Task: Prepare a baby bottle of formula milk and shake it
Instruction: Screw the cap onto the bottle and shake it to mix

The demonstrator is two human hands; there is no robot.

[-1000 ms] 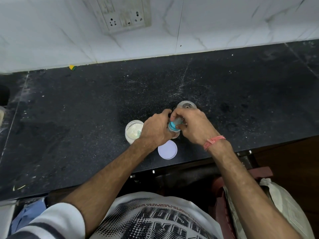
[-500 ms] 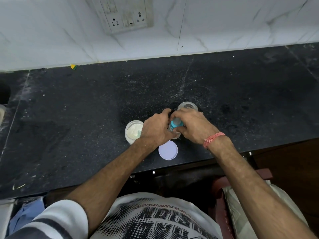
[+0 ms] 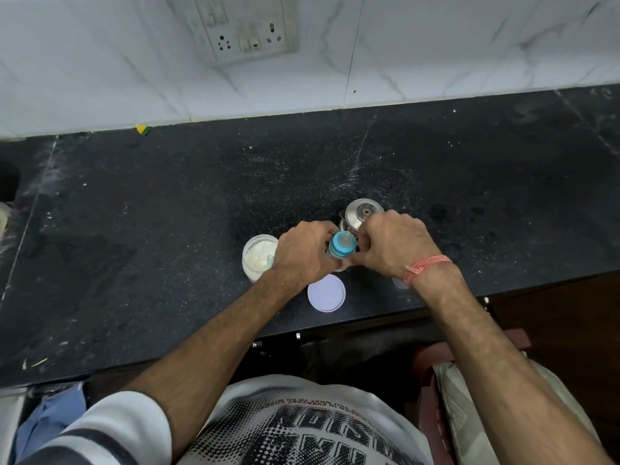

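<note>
A baby bottle with a blue screw collar and teat stands upright on the black counter near its front edge. My left hand wraps the bottle from the left. My right hand closes on it from the right, fingers at the collar. Left of my left hand is an open white jar of formula powder with a pale green scoop inside. Its white lid lies flat in front of the bottle. The bottle's body is mostly hidden by my fingers.
A steel lidded vessel stands just behind my right hand. A small clear cap lies under my right wrist. The white tiled wall carries a socket panel. A dark hole is at the counter's far left.
My right hand has shifted slightly right off the top, uncovering the blue teat and collar. The bottle, jar and lid stay in place.
</note>
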